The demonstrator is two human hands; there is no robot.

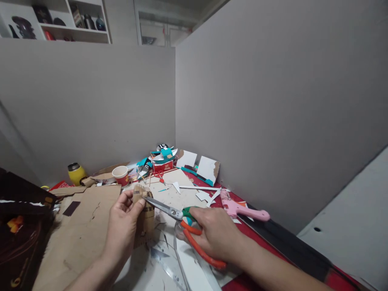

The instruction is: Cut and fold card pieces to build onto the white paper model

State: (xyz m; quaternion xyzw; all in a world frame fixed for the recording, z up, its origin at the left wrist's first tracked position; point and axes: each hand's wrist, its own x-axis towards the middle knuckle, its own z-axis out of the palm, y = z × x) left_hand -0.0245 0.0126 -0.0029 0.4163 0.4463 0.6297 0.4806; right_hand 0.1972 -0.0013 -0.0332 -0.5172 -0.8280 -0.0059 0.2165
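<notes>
My left hand (125,220) pinches a piece of brown printed cardboard (144,228) near its top edge, thumb in front. Dark lettering runs across the cardboard's upper part. My right hand (216,230) is closed around a pair of scissors (165,207) with one green and one orange handle. Their blades point left, and the tip lies at the top of the cardboard, close to my left thumb. I cannot tell whether the blades have cut into it.
A paper cup (120,176) and a yellow bottle (76,173) stand at the back left. Flat cardboard (87,230) covers the left side. A pink glue gun (242,209) lies at the right, near white paper scraps. Behind, a red box (163,166) holds teal scraps, beside a grey partition (257,101).
</notes>
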